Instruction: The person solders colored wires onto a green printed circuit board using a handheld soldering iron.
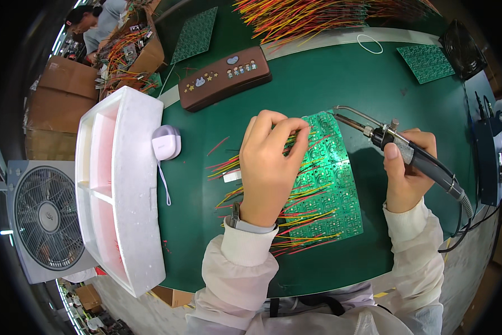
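A green printed circuit board panel [332, 184] lies on the table before me, with rows of red, yellow and black wires [312, 215] running off its left side. Over its upper left part is my left hand [273, 156], thumb and index finger pinched together near the top edge. Whatever is between those fingertips is too small to make out; thin wires lie close beside them. My right hand [410, 167] grips a soldering iron [399, 139] with a curved metal feed tube [360, 111]. The iron's tip points left, at the panel's upper right corner.
A white foam box with compartments [144, 195] stands left, beside a small lilac case [167, 142]. Behind lie a brown pencil case [225, 78], a wire bundle [307, 19] and more circuit boards [426, 62]. A fan [48, 215] is far left; a blue station [483, 151] stands right.
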Tool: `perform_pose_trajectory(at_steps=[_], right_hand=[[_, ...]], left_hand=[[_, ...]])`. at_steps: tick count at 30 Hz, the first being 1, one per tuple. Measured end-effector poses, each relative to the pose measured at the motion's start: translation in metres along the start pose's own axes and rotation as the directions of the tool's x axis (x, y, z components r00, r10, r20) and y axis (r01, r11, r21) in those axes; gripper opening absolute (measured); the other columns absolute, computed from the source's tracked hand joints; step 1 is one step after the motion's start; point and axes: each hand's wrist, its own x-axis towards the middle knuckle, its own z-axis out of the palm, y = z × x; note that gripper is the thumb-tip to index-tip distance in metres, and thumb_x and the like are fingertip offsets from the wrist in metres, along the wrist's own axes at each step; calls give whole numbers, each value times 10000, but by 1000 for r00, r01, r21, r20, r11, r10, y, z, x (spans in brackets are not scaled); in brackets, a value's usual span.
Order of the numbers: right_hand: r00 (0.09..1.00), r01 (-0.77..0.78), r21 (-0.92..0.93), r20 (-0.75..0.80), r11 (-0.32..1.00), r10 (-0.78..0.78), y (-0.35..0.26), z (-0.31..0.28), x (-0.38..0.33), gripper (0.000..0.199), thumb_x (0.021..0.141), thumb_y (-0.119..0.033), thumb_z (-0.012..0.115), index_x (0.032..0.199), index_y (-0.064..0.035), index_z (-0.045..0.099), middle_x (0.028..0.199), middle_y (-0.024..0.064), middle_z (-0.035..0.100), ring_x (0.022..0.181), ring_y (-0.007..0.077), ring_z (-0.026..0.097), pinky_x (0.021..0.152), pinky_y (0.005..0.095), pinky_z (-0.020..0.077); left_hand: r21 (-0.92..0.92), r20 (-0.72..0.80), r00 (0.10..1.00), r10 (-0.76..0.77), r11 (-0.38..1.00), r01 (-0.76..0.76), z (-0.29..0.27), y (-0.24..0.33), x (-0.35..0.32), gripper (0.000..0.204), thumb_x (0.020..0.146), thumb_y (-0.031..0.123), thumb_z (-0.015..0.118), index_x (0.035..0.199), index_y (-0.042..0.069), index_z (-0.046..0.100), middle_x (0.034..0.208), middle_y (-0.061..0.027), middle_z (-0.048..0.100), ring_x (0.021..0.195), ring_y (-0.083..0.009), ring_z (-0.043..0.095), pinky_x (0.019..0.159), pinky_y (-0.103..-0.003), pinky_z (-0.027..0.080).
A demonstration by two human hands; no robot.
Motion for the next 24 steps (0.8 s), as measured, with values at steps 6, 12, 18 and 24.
perform_pose_trajectory(at_steps=[6,12,18,24], right_hand=[[999,-49,-18,-6,999,49,-1,-3,-2,222,695,-95,642,788,5,466,679,43,511,597,75,446,575,206,370],[991,-135,-10,-11,991,135,-3,1,-1,214,697,-108,644,762,1,472,647,25,502,561,62,445,538,196,366],[985,-171,42,0,984,171,-5,3,0,202,707,-101,634,750,-3,463,547,5,476,458,51,426,449,186,336],[986,-167,52,9,985,167,-4,4,0,199,712,-98,631,752,-4,460,541,9,475,454,51,425,436,182,325]], left_hand=[[-14,36,999,10,1000,-9,-1,2,0,98,642,-37,608,727,-4,573,694,-55,492,618,-151,498,554,-246,401],[22,31,999,9,1000,-10,-2,0,-1,91,646,-35,607,726,-10,572,694,-59,496,617,-152,498,553,-246,400],[1,40,999,5,1000,-5,0,1,0,86,654,-32,606,732,-19,572,693,-62,499,617,-148,500,552,-243,401],[-12,48,999,-5,1000,5,1,-1,-1,80,662,-31,604,735,-19,574,696,-60,503,618,-141,509,554,-233,404]])
